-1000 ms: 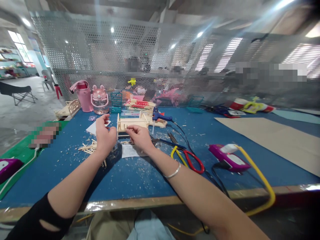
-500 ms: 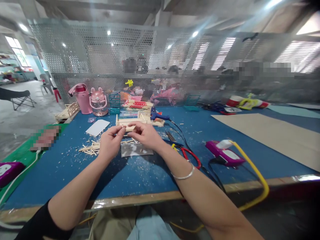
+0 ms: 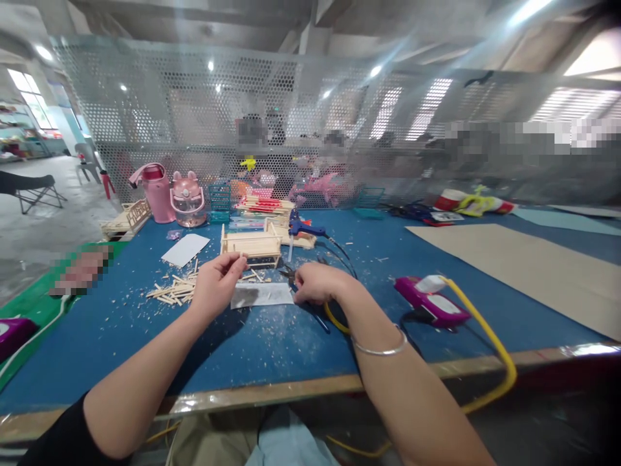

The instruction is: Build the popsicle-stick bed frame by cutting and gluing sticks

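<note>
Pale wood at centre, that's the frame (image 3: 253,244), standing on the blue table (image 3: 228,366) just beyond the left hand (image 3: 216,285). Thumb and finger pressed together there; whether anything sits between them, I can't tell. Across to the right hand (image 3: 320,283), clamped round the pliers (image 3: 317,318) beside the paper (image 3: 266,296)! Loose sticks (image 3: 174,289) lie heaped near the left wrist.

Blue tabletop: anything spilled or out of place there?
Yes: pale crumbs litter the blue tabletop, especially around the jumbled wooden sticks beside the left hand, looking like spilled debris. No obvious damage stands out.
</note>
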Demonstrator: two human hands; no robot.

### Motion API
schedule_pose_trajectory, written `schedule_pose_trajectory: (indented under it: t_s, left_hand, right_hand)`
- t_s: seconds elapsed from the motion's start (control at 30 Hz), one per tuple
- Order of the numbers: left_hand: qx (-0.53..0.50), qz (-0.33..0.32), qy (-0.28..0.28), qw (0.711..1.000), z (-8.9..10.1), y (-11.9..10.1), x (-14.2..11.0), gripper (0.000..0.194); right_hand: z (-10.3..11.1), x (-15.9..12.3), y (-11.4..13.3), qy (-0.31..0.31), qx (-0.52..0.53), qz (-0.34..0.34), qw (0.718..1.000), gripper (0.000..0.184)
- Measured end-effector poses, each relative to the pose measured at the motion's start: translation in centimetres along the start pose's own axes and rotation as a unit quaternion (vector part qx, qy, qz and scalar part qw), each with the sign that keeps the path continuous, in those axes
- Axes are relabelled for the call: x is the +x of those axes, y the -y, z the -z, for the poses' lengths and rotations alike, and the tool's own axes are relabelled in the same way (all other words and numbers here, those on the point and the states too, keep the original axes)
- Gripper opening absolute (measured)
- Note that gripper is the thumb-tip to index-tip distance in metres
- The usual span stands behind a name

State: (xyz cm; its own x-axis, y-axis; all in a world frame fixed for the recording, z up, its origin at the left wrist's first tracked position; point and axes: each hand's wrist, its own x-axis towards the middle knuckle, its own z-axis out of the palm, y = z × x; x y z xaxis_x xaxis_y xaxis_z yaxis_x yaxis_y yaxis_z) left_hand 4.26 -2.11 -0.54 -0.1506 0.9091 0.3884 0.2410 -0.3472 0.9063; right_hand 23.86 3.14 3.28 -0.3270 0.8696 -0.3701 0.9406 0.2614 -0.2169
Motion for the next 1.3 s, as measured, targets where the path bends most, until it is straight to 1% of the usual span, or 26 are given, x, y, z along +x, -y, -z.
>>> schedule_pose_trajectory:
  t_s: [0.1,0.17,0.23,0.3,0.37,0.43,0.47,0.5,0.53,0.57,0.6,0.67,0.7,0.73,0.8,0.83,0.87,0.93,1.0,1.03,1.07,1.13,1.17,1.2,1.27,1.3]
  left_hand:
    - [0.014,0.000,0.011,1.000,-0.1,-0.1,-0.1,0.031]
    - [0.019,0.002,0.022,1.000,-0.2,-0.2,-0.2,0.029]
    - [0.014,0.000,0.031,0.999,-0.2,-0.3,-0.3,0.028]
    - [0.005,-0.012,0.037,0.999,-0.2,-0.5,-0.3,0.026]
    - [-0.001,-0.026,0.035,0.999,-0.2,-0.7,-0.5,0.029]
    - [-0.012,-0.031,0.033,0.999,-0.3,-1.0,-0.7,0.034]
    - [-0.022,-0.031,0.033,0.999,-0.4,-1.1,-0.9,0.035]
    - [-0.034,-0.031,0.031,0.998,-0.5,-1.2,-1.1,0.035]
    - [-0.042,-0.031,0.029,0.998,-0.7,-1.3,-1.3,0.033]
    - [-0.048,-0.030,0.026,0.998,-0.9,-1.4,-1.5,0.029]
    - [-0.054,-0.028,0.022,0.998,-1.1,-1.4,-1.6,0.024]
    - [-0.084,-0.018,0.032,0.996,-1.5,-1.5,-1.9,0.018]
    - [-0.111,-0.008,0.050,0.993,-1.8,-1.5,-2.1,0.019]
    - [-0.144,0.007,0.073,0.987,-2.0,-1.6,-2.2,0.022]
    - [-0.209,0.047,0.112,0.970,-2.3,-1.9,-2.4,0.029]
    - [-0.238,0.071,0.119,0.961,-2.4,-2.1,-2.4,0.032]
    - [-0.269,0.094,0.114,0.952,-2.5,-2.3,-2.4,0.033]
    - [-0.329,0.137,0.082,0.931,-2.4,-2.7,-2.2,0.033]
    - [-0.375,0.173,0.059,0.909,-2.1,-2.9,-1.8,0.031]
    - [-0.384,0.183,0.056,0.903,-1.9,-2.9,-1.6,0.030]
    - [-0.383,0.186,0.055,0.903,-1.7,-2.8,-1.5,0.029]
    - [-0.362,0.174,0.056,0.914,-1.6,-2.6,-1.3,0.030]
    - [-0.351,0.162,0.054,0.921,-1.6,-2.5,-1.3,0.032]
    - [-0.343,0.150,0.052,0.926,-1.7,-2.4,-1.4,0.034]
    - [-0.342,0.133,0.054,0.929,-1.9,-2.4,-1.6,0.039]
    - [-0.341,0.128,0.057,0.930,-2.0,-2.4,-1.8,0.039]
  right_hand:
    - [0.1,-0.1,-0.1,0.017,-0.016,-0.014,1.000,0.019]
    - [0.2,-0.2,-0.2,0.038,-0.013,-0.017,0.999,0.015]
    - [0.3,-0.2,-0.3,0.032,-0.016,-0.017,0.999,0.012]
    - [0.7,-0.4,-0.4,-0.011,-0.021,-0.024,0.999,0.014]
    - [1.2,-1.0,-0.6,-0.085,-0.020,-0.019,0.996,0.017]
    - [1.9,-2.1,-0.9,-0.163,0.008,0.013,0.986,0.018]
    - [2.2,-2.7,-1.1,-0.189,0.042,0.034,0.981,0.018]
    - [2.4,-3.3,-1.4,-0.201,0.093,0.061,0.973,0.020]
    - [2.6,-3.9,-1.6,-0.193,0.157,0.089,0.965,0.023]
    - [2.7,-4.5,-1.7,-0.163,0.228,0.118,0.953,0.025]
    - [2.8,-4.9,-1.8,-0.128,0.296,0.146,0.935,0.027]
    - [2.6,-5.4,-1.5,-0.067,0.407,0.198,0.889,0.033]
    - [2.4,-5.4,-1.2,-0.055,0.449,0.221,0.864,0.035]
    - [2.2,-5.3,-0.8,-0.054,0.484,0.241,0.839,0.036]
    - [1.5,-4.8,0.3,-0.074,0.541,0.266,0.794,0.038]
    - [1.2,-4.4,0.8,-0.085,0.562,0.269,0.778,0.037]
    - [0.9,-4.0,1.3,-0.093,0.577,0.270,0.766,0.037]
    - [0.5,-3.2,1.9,-0.094,0.590,0.271,0.755,0.036]
    - [0.3,-2.5,2.1,-0.091,0.590,0.274,0.754,0.035]
    - [0.2,-2.2,2.1,-0.097,0.587,0.273,0.756,0.035]
    - [0.1,-1.9,2.2,-0.106,0.584,0.269,0.759,0.035]
    - [-0.3,-1.4,2.6,-0.130,0.579,0.258,0.763,0.035]
    - [-0.6,-1.2,3.0,-0.144,0.583,0.252,0.759,0.034]
    - [-1.0,-1.1,3.6,-0.157,0.592,0.250,0.750,0.032]
    - [-2.0,-1.0,4.9,-0.173,0.624,0.259,0.717,0.028]
    - [-2.5,-1.1,5.5,-0.157,0.638,0.272,0.703,0.028]
